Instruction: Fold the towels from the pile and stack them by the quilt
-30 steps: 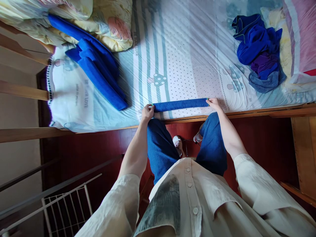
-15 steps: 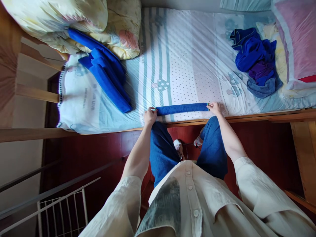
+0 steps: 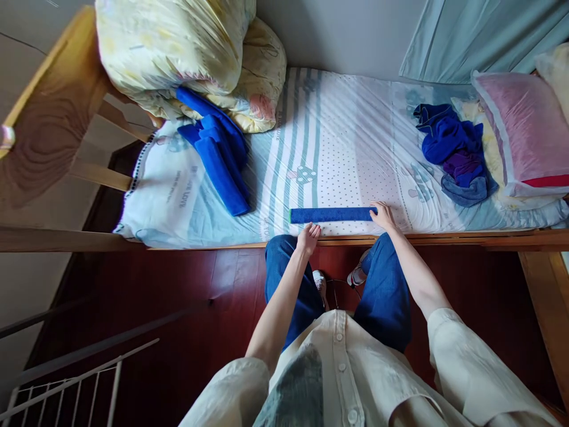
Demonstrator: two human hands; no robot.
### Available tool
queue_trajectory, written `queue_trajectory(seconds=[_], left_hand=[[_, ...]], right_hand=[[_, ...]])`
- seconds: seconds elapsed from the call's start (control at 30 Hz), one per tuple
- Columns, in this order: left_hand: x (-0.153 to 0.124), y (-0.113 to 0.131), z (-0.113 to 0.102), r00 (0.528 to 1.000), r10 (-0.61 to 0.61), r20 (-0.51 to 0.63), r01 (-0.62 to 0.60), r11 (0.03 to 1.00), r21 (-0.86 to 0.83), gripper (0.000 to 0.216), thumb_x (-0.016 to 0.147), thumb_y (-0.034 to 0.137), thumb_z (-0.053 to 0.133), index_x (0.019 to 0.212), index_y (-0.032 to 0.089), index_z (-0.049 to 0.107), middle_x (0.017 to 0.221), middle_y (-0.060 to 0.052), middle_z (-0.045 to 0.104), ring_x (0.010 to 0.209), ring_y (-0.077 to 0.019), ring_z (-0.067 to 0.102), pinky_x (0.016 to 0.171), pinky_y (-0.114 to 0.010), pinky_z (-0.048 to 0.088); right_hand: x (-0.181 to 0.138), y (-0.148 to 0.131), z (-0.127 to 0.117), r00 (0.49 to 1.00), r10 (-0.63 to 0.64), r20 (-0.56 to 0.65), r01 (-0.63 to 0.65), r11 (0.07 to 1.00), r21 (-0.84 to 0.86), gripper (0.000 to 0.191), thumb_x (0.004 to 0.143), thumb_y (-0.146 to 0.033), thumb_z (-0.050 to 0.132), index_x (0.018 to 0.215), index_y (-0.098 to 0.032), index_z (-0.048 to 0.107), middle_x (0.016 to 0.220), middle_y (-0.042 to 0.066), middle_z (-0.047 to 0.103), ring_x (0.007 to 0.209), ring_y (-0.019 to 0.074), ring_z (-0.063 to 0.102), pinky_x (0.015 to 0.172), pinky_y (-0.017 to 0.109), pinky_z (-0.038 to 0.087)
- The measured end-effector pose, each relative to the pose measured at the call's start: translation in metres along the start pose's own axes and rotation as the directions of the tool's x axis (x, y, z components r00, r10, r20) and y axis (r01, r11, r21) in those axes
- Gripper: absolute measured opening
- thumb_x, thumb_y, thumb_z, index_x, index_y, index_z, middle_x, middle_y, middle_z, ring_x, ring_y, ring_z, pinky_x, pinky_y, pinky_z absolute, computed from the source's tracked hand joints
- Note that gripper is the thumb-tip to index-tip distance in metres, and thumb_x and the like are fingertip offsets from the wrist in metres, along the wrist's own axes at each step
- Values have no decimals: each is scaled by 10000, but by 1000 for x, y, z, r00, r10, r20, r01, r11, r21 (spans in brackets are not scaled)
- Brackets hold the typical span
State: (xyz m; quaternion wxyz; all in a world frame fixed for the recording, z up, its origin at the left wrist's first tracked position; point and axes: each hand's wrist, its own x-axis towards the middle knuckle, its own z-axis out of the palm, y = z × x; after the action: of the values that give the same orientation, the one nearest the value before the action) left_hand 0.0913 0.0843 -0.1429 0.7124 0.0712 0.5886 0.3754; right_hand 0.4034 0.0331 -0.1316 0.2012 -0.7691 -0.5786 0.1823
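A blue towel (image 3: 333, 215), folded into a long narrow strip with green edging at its left end, lies along the front of the bed. My right hand (image 3: 382, 216) is at its right end, fingers and thumb closed on the cloth. Just in front of the strip's left part is my left hand (image 3: 309, 238), turned partly palm up with its fingers loosely apart and nothing visible in them. Other blue folded cloths (image 3: 222, 163) lie to the left on the bed, overlapping each other.
The bed (image 3: 333, 148) has a patterned sheet and a wooden front rail. A crumpled pile of blue and purple cloths (image 3: 457, 148) lies right, beside a pink pillow (image 3: 520, 130). A yellow quilt (image 3: 178, 47) is heaped back left. A white metal rack (image 3: 84, 379) stands lower left.
My left hand has let go of the towel's left end and moved right and towards me. My right hand stays at the right end. The view has tilted up, showing more wall.
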Motion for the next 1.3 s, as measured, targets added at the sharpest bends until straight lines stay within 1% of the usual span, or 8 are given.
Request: queue_trajectory(seconds=[0.2, 0.47, 0.57, 0.67, 0.83, 1.03, 1.17, 1.3], left_hand=[[25, 9, 6, 985, 66, -159, -75, 996, -51, 93, 905, 255, 676, 881, 252, 585, 999, -88, 686, 1130, -192, 715, 969, -295, 614], [45, 17, 9, 960, 142, -242, -173, 979, -112, 234, 889, 140, 670, 896, 258, 468, 790, 29, 608, 806, -105, 693, 814, -226, 590], [49, 20, 6, 955, 190, -227, -227, 962, -149, 248, 851, 89, 684, 898, 239, 493, 805, 44, 608, 755, -74, 667, 813, -206, 574], [51, 20, 4, 954, 234, -189, -271, 941, -204, 283, 791, 89, 735, 909, 219, 514, 814, 38, 615, 728, -71, 652, 780, -200, 560], [58, 23, 8, 968, 229, -104, -249, 931, -266, 349, 708, 105, 722, 951, 226, 503, 801, 33, 634, 743, -104, 672, 771, -227, 542], [60, 26, 2, 955, 297, -2, -285, 914, -289, 396, 645, 147, 743, 979, 237, 550, 856, 31, 651, 831, -124, 692, 903, -281, 552], [51, 12, 3, 955, 295, 14, -282, 925, -255, 428, 626, 147, 756, 1006, 242, 584, 1068, -31, 712, 1081, -179, 709, 991, -323, 549], [35, -15, 27, 955, 244, 168, -236, 970, -63, 553, 605, 175, 838, 1107, 231, 613, 1285, -115, 711, 1289, -290, 652, 1052, -433, 544]], right_hand=[[24, -50, 18, 981, -123, 153, 114, 992, 61, 531, 870, -279, 754, 1395, -232, 692, 1474, 113, 668, 1428, 311, 583, 1239, 523, 463], [64, -156, 83, 885, -230, 405, 229, 972, 52, 979, 661, -338, 980, 1528, -181, 553, 1588, 192, 546, 1507, 386, 481, 1266, 531, 407], [73, -182, 101, 858, -191, 476, 218, 976, -1, 1012, 643, -298, 980, 1536, -165, 521, 1566, 194, 557, 1501, 374, 480, 1255, 514, 416], [80, -193, 109, 858, -152, 490, 206, 977, -59, 898, 690, -250, 929, 1498, -181, 542, 1508, 166, 592, 1459, 338, 522, 1222, 473, 447], [89, -203, 107, 847, -99, 523, 199, 970, -138, 676, 735, -218, 863, 1365, -167, 622, 1388, 164, 653, 1286, 314, 649, 1086, 389, 528], [96, -212, 88, 835, -43, 549, 124, 986, -112, 401, 751, -222, 809, 1131, -165, 694, 1132, 129, 781, 1055, 298, 725, 862, 319, 535], [96, -220, 63, 889, -77, 451, 129, 988, -84, 345, 735, -215, 791, 1064, -175, 695, 1088, 115, 788, 1029, 279, 727, 865, 316, 525], [92, -232, 35, 959, -78, 271, 89, 996, -29, 339, 726, -202, 770, 1047, -197, 661, 1036, 87, 787, 1010, 263, 727, 888, 325, 534]])
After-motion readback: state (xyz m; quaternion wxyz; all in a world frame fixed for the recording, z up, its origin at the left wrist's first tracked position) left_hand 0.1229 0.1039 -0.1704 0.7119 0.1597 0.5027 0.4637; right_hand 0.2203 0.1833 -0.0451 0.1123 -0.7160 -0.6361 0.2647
